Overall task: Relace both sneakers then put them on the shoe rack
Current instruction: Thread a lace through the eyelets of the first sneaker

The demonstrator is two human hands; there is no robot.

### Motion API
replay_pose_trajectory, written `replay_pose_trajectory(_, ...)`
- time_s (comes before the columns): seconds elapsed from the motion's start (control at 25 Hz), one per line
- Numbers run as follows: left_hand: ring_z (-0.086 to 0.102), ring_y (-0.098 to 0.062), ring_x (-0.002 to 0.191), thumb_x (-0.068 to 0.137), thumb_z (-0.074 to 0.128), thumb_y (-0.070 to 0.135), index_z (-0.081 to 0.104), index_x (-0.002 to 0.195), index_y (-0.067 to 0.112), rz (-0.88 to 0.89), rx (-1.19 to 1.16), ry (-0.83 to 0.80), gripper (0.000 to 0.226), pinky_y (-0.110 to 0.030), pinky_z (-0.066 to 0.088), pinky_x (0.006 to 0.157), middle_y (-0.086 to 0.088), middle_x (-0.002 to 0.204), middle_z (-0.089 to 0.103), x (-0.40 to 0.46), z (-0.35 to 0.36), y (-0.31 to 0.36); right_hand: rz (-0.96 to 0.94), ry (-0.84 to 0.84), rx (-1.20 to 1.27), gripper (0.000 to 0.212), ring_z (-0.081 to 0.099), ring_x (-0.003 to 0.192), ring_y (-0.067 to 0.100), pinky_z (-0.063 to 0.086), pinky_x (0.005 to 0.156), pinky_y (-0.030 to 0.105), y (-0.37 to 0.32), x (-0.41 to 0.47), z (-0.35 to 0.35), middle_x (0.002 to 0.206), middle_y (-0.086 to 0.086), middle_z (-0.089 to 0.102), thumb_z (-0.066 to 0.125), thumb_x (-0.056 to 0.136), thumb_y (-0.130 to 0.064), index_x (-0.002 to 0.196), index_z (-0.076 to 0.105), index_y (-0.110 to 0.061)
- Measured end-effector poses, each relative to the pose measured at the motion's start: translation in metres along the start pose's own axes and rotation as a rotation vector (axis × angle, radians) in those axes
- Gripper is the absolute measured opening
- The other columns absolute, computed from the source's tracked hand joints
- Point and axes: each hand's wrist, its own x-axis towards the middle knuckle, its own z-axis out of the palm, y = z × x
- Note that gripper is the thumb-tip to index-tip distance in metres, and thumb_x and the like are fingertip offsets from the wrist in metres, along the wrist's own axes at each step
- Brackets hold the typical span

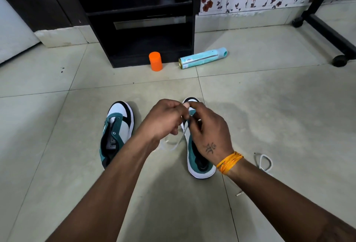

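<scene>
Soft, even indoor light; faint shadows lie on the floor tiles (269,106) beyond and beneath the hands. Wide-angle bending warps the edges. Focus is sharp throughout.

orange jar (155,61) and spray can (202,58) lie before the rack (138,20).

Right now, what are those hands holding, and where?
Both hands, left and right, pinch the white lace near its upper end, above the right sneaker.

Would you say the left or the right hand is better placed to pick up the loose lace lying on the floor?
Probably the right hand: the loose lace lies on the floor just beside its wrist, while the left hand is across the right sneaker from it.
</scene>
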Motion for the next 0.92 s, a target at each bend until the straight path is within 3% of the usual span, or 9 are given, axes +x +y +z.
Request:
replay_pose_trajectory(0.08,0.033,-0.014,0.048,0.105,0.057,0.030,0.062,0.072,0.011,0.006,-0.023,-0.034,0.038,-0.031,0.038,0.057,0.003,0.054,0.037,-0.012,-0.003,0.015,-0.077,0.020,-0.021,0.008,0.043,0.064,0.013,0.038,0.054,0.035,-0.013,0.008,0.001,0.075,-0.010,0.053,0.054,0.096,-0.019,0.099,0.060,-0.025)
replay_pose_trajectory(0.16,0.031,-0.013,0.046,0.107,0.054,0.031,0.060,0.070,0.012,0.011,-0.052,-0.032,0.041,-0.028,0.037,0.052,0.002,0.054,0.035,-0.020,-0.010,0.028,-0.059,0.005,-0.041,0.019,0.039,0.061,0.016,0.031,0.053,0.036,-0.014,0.013,0.004,0.069,-0.009,0.044,0.049,0.101,-0.027,0.082,0.049,-0.027)
replay_pose_trajectory(0.28,0.028,-0.014,0.045,0.108,0.053,0.033,0.059,0.073,0.012,-0.003,-0.087,-0.011,0.041,-0.025,0.036,0.049,0.001,0.054,0.033,-0.024,-0.020,0.037,0.000,-0.217,-0.174,0.032,0.054,0.065,0.029,0.023,0.057,0.035,-0.003,0.014,0.010,0.060,-0.008,0.037,0.054,0.103,-0.031,0.073,0.041,-0.030)
replay_pose_trajectory(0.36,0.027,-0.015,0.046,0.107,0.054,0.034,0.057,0.074,0.012,-0.020,-0.066,0.014,0.039,-0.026,0.033,0.050,0.001,0.055,0.032,-0.024,-0.023,0.036,0.046,-0.234,-0.082,0.004,0.060,0.066,0.016,0.027,0.056,0.030,-0.004,0.011,0.007,0.061,-0.012,0.046,0.062,0.099,-0.027,0.099,0.060,-0.031)
replay_pose_trajectory(0.44,0.025,-0.015,0.046,0.106,0.054,0.035,0.056,0.073,0.013,-0.032,-0.047,0.019,0.040,-0.026,0.032,0.050,0.001,0.055,0.030,-0.023,-0.024,0.032,0.058,-0.082,0.072,0.035,0.054,0.064,0.004,0.034,0.057,0.016,-0.015,0.010,0.001,0.066,-0.012,0.055,0.064,0.097,-0.025,0.132,0.057,-0.025)
replay_pose_trajectory(0.56,0.025,-0.014,0.046,0.106,0.054,0.034,0.056,0.072,0.013,-0.031,-0.068,-0.013,0.040,-0.026,0.032,0.049,0.001,0.056,0.029,-0.023,-0.019,0.030,-0.048,0.034,0.089,0.019,0.049,0.065,0.007,0.041,0.061,0.023,-0.024,0.013,-0.003,0.072,-0.006,0.058,0.058,0.101,-0.023,0.119,0.065,-0.021)
replay_pose_trajectory(0.72,0.024,-0.016,0.048,0.106,0.054,0.033,0.055,0.070,0.015,-0.049,-0.085,-0.024,0.040,-0.025,0.033,0.049,0.000,0.057,0.028,-0.022,-0.018,0.030,0.056,-0.086,-0.098,0.019,0.056,0.061,0.025,0.049,0.059,0.041,-0.003,0.013,0.004,0.064,-0.003,0.058,0.052,0.093,-0.034,0.087,0.065,-0.022)
replay_pose_trajectory(0.8,0.025,-0.016,0.047,0.105,0.054,0.032,0.055,0.071,0.015,-0.056,-0.078,-0.014,0.038,-0.026,0.033,0.050,0.000,0.057,0.030,-0.020,-0.019,0.028,0.088,-0.133,-0.087,0.020,0.056,0.061,0.022,0.050,0.061,0.038,-0.005,0.012,0.003,0.064,-0.003,0.060,0.053,0.090,-0.032,0.100,0.068,-0.025)
replay_pose_trajectory(0.92,0.031,-0.015,0.045,0.105,0.054,0.030,0.057,0.071,0.014,-0.057,-0.088,-0.010,0.037,-0.027,0.037,0.052,0.000,0.056,0.037,-0.018,-0.016,0.022,0.033,-0.042,0.059,0.035,0.053,0.062,0.010,0.042,0.061,0.022,-0.018,0.014,-0.007,0.072,-0.008,0.059,0.060,0.095,-0.023,0.130,0.061,-0.026)
